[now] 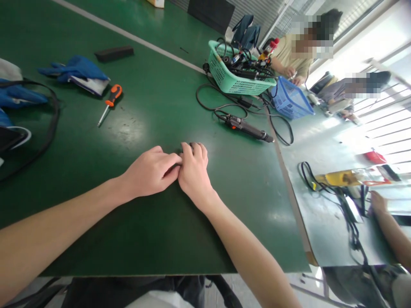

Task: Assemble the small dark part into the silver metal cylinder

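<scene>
My left hand [152, 172] and my right hand [195, 171] meet over the green table [154, 239], touching each other. The left one is closed, its thumb and forefinger drawn together against the side of the right. Curled fingers point down on the right hand, and a small dark patch shows between them; whether it is an object I cannot tell. Whatever either hand holds is hidden. Beyond the hands to the right lies a black electric screwdriver [245, 127] with its cord. An orange-handled screwdriver [111, 102] rests to the upper left.
Blue gloves [78, 72] and a dark block [114, 53] lie at the left. A green basket [237, 87] full of cables stands at the back, beside a blue basket [290, 100]. Other people sit on the right; one person's hand [379, 203] is near a yellow package [343, 177].
</scene>
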Demonstrator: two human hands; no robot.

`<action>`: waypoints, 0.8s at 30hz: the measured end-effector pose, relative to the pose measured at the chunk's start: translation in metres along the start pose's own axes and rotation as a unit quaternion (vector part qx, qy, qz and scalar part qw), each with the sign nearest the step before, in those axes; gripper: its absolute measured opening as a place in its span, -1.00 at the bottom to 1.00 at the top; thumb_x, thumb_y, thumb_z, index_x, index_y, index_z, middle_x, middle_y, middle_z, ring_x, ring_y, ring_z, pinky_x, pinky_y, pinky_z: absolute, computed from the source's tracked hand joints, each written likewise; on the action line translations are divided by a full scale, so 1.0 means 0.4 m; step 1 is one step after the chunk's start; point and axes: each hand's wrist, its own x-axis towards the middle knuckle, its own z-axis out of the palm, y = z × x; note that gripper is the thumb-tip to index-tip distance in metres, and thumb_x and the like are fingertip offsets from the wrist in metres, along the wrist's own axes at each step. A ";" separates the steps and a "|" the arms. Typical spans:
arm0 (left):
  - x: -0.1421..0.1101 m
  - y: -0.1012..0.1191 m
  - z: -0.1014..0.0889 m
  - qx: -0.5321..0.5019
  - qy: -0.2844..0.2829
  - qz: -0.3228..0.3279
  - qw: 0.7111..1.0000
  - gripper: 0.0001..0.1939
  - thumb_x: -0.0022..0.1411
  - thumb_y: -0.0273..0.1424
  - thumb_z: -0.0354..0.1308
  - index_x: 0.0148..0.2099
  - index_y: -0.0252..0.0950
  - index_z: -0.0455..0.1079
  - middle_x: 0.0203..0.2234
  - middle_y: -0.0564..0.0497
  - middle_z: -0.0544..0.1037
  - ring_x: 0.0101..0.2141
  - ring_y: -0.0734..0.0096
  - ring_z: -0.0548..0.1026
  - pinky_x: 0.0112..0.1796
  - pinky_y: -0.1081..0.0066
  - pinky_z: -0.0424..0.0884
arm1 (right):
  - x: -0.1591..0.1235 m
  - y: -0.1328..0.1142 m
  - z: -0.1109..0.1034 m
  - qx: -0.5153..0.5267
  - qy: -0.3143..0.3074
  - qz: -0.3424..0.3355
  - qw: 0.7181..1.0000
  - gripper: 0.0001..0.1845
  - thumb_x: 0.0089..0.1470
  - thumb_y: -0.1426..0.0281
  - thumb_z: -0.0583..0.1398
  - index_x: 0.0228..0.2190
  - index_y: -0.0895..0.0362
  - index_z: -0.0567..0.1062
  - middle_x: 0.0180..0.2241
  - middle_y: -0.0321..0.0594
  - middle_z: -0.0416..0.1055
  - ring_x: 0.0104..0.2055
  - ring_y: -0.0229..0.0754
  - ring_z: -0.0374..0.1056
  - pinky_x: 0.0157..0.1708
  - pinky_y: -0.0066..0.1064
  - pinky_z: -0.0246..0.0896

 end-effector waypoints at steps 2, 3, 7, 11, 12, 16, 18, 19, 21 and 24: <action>-0.001 0.002 -0.001 -0.002 0.003 0.007 1.000 -0.80 0.41 -0.43 0.02 -0.20 -0.30 0.48 -0.48 0.06 0.55 -0.49 0.41 0.39 -0.26 0.31 0.32 | -0.005 0.000 -0.007 -0.004 -0.004 0.004 1.000 -0.54 0.35 0.42 -0.04 0.24 0.09 0.27 0.28 0.16 0.18 0.41 0.33 -0.04 0.30 0.35 -0.02; -0.002 0.002 -0.001 -0.003 0.006 0.008 1.000 -0.80 0.41 -0.43 0.03 -0.20 -0.29 0.47 -0.48 0.06 0.55 -0.49 0.42 0.38 -0.26 0.31 0.32 | -0.007 0.000 -0.011 -0.009 -0.002 0.006 1.000 -0.54 0.37 0.41 -0.04 0.25 0.10 0.27 0.32 0.15 0.15 0.44 0.33 -0.08 0.31 0.35 -0.05; -0.006 0.005 -0.001 -0.018 0.039 0.003 0.999 -0.82 0.41 -0.42 0.04 -0.24 -0.29 0.45 -0.56 0.10 0.46 -0.51 0.43 0.35 -0.29 0.34 0.32 | -0.015 0.002 -0.033 -0.023 0.044 -0.022 0.999 -0.58 0.36 0.39 0.01 0.20 0.08 0.33 0.33 0.10 0.18 0.41 0.22 0.00 0.30 0.21 0.01; -0.008 0.002 -0.002 -0.015 0.073 -0.004 0.997 -0.86 0.40 -0.41 0.06 -0.20 -0.29 0.44 -0.58 0.12 0.41 -0.50 0.41 0.37 -0.32 0.37 0.31 | -0.016 0.020 -0.054 -0.058 0.094 -0.055 0.992 -0.71 0.30 0.40 0.11 0.00 0.07 0.50 0.04 -0.01 0.44 0.11 0.08 0.25 0.12 0.00 0.19; -0.008 0.001 -0.002 -0.013 0.073 -0.007 0.997 -0.86 0.41 -0.41 0.05 -0.19 -0.29 0.43 -0.58 0.12 0.41 -0.49 0.41 0.37 -0.32 0.37 0.30 | -0.016 0.025 -0.057 -0.070 0.094 -0.062 0.991 -0.74 0.29 0.39 0.13 -0.04 0.08 0.53 -0.03 -0.03 0.46 0.05 0.07 0.27 0.07 -0.03 0.21; -0.010 -0.005 0.005 -0.013 0.038 -0.033 0.999 -0.85 0.42 -0.39 0.03 -0.10 -0.29 0.41 -0.54 0.11 0.47 -0.47 0.38 0.41 -0.27 0.34 0.32 | -0.014 0.036 -0.061 -0.124 0.060 -0.083 0.987 -0.72 0.26 0.24 0.20 -0.08 0.11 0.56 -0.16 -0.05 0.44 -0.05 0.08 0.25 -0.01 -0.08 0.22; -0.009 -0.006 0.009 -0.005 0.003 -0.060 0.998 -0.82 0.41 -0.38 0.03 -0.04 -0.31 0.40 -0.50 0.10 0.50 -0.47 0.36 0.43 -0.26 0.31 0.33 | -0.015 0.032 -0.061 -0.152 0.035 -0.092 0.984 -0.69 0.25 0.21 0.21 -0.09 0.13 0.55 -0.17 -0.04 0.43 -0.08 0.08 0.24 -0.04 -0.10 0.23; -0.009 -0.006 0.011 0.002 -0.017 -0.076 0.997 -0.80 0.40 -0.38 0.04 -0.01 -0.32 0.39 -0.49 0.09 0.52 -0.48 0.35 0.43 -0.27 0.31 0.33 | -0.015 0.029 -0.062 -0.163 0.025 -0.095 0.982 -0.70 0.24 0.21 0.22 -0.10 0.14 0.55 -0.17 -0.03 0.42 -0.08 0.09 0.24 -0.05 -0.10 0.24; -0.006 -0.005 0.013 0.016 -0.054 -0.105 0.993 -0.76 0.39 -0.39 0.04 0.05 -0.32 0.37 -0.46 0.06 0.54 -0.46 0.32 0.45 -0.29 0.30 0.32 | -0.016 0.024 -0.064 -0.178 0.011 -0.097 0.979 -0.72 0.23 0.25 0.22 -0.10 0.15 0.54 -0.16 -0.02 0.41 -0.09 0.09 0.23 -0.07 -0.10 0.23; -0.002 -0.003 0.012 0.032 -0.087 -0.110 0.990 -0.74 0.40 -0.38 0.02 0.08 -0.30 0.38 -0.43 0.04 0.57 -0.41 0.26 0.50 -0.26 0.28 0.33 | -0.014 0.026 -0.067 -0.178 -0.001 -0.101 0.979 -0.73 0.22 0.34 0.21 -0.06 0.16 0.52 -0.15 -0.02 0.41 -0.08 0.10 0.23 -0.07 -0.10 0.22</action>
